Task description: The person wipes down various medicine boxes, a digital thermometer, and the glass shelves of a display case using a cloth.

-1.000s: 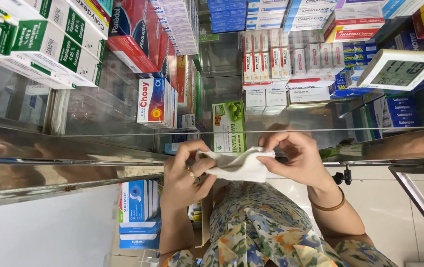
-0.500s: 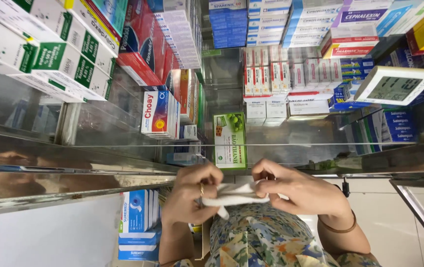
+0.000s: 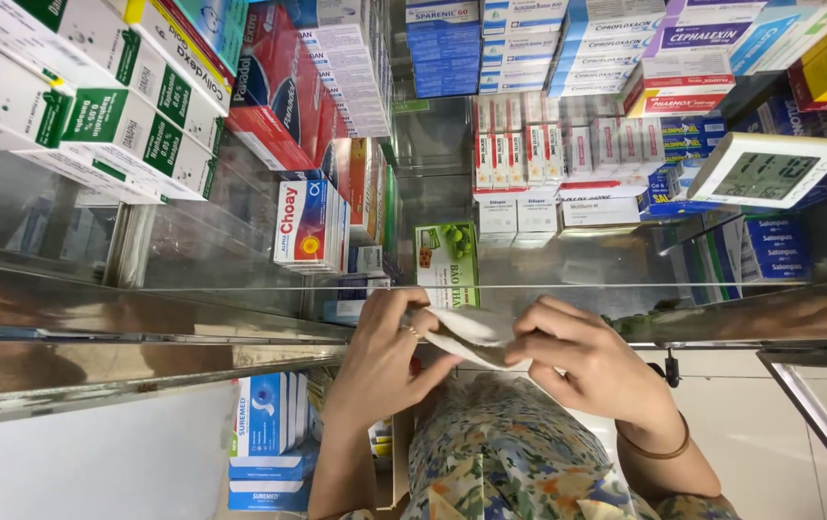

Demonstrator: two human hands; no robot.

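Observation:
Both my hands hold a small white cloth [image 3: 476,330] in front of my chest, just below the edge of a glass shelf [image 3: 240,289]. My left hand [image 3: 384,358], with a ring on one finger, pinches the cloth's left end. My right hand [image 3: 591,364], with a thin bangle at the wrist, covers the right end with its fingers curled over it. The cloth is bunched into a narrow fold between the two hands. A green box [image 3: 447,262] stands on the glass shelf right behind the cloth.
Shelves packed with medicine boxes fill the view: green and white boxes [image 3: 95,116] at upper left, red boxes [image 3: 283,82] beside them, blue and white stacks [image 3: 538,48] at the top. A white digital clock [image 3: 765,171] leans at right. Blue boxes [image 3: 264,438] sit low at left.
The white cloth was spread wide between my hands. My hands have come together and the cloth is now folded into a small bundle.

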